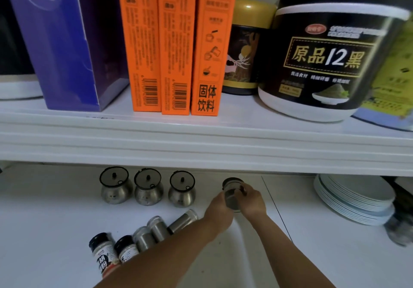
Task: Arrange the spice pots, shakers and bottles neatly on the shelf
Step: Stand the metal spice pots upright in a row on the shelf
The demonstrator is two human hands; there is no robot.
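Three steel spice pots with dark lids [147,190] stand in a row at the back of the lower white shelf [55,220]. To their right, a steel shaker [232,192] stands upright, held between both hands: my left hand [220,211] grips its left side and my right hand [251,200] curls round its right side and top. Three steel shakers [166,226] lie on their sides in front of the pots. Two black-capped spice bottles [111,252] lie at the front left, partly hidden by my left forearm.
A stack of white plates [355,200] sits at the right of the lower shelf. The upper shelf [201,140] overhangs, carrying orange boxes [174,42], a purple box [62,42], a gold-lidded tin [245,48] and a large black tub [330,57].
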